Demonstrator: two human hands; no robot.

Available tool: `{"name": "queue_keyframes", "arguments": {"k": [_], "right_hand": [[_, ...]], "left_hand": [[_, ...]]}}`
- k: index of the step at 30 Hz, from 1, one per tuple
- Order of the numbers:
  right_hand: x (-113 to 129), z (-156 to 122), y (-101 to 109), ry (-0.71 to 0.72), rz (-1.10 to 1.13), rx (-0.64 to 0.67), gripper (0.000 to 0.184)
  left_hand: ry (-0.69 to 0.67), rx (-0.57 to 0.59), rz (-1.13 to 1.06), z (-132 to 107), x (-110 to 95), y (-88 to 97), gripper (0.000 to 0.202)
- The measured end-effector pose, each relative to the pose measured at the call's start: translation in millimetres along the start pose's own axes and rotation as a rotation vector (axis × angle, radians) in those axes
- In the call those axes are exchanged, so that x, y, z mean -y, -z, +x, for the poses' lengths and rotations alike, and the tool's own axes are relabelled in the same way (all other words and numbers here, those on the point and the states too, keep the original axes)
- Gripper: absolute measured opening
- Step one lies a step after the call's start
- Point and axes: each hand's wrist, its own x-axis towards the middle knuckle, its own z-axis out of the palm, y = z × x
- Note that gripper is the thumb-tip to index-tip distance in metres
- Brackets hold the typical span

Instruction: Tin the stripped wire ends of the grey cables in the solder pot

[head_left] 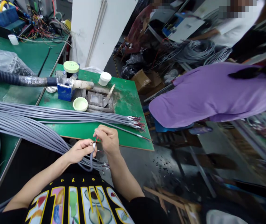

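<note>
My left hand (81, 151) pinches a grey cable (91, 158) near its end, where a white band (94, 145) circles the jacket. Above it, my right hand (108, 138) has its fingertips closed on the thin red and dark wires that come out of that end. A bundle of grey cables (60, 113) lies along the green table behind my hands, its stripped wire ends (139, 123) toward the right edge. One single cable (125, 129) rests apart in front of that bundle. More grey cables (46, 135) droop over the near edge beneath my left hand.
Behind the bundle sit a solder pot (95, 98), a scraper (109, 95), a pale green lid (80, 104), a white tub (105, 78) and a ribbed hose (18, 80) on a blue box (65, 92). A person in purple (212, 93) is at the right.
</note>
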Motion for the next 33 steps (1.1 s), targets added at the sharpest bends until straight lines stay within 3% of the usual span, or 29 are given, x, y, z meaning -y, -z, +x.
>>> {"name": "queue_keyframes", "arguments": {"k": [4,8,11,14,18,22,27,33], "right_hand": [[-14.1,13.8,1.4,-0.142,0.233,-0.158,0.025],[-13.2,20.8,22.4,-0.085,0.258,-0.341,0.023],[-3.8,12.1,33.2,-0.038,-0.012,-0.133,0.023],[4.8,1.2,30.1,0.032,-0.254,0.027,0.021],[7.6,-0.4,20.4,0.055,-0.332,0.082,0.018],[2.4,2.3,19.8,0.020,-0.235,0.118,0.019],[-5.0,-3.7,22.8,-0.055,-0.139,0.089,0.015],[-5.1,-5.0,24.0,-0.081,-0.121,0.022,0.012]], "left_hand": [[-0.020,-0.063,0.020,0.0,-5.3,0.3,0.043],[0.015,-0.037,0.028,-1.9,-6.8,0.6,0.043],[0.022,-0.103,0.007,-1.3,-4.1,1.3,0.043],[0.006,-0.150,0.010,1.1,-0.9,0.7,0.043],[-0.009,-0.148,0.050,1.6,0.0,-1.3,0.043],[-0.035,-0.222,0.036,-0.3,-1.1,0.8,0.040],[-0.029,-0.324,-0.044,-0.4,0.9,7.2,0.040],[-0.016,-0.312,-0.135,0.7,-2.5,6.4,0.043]]}}
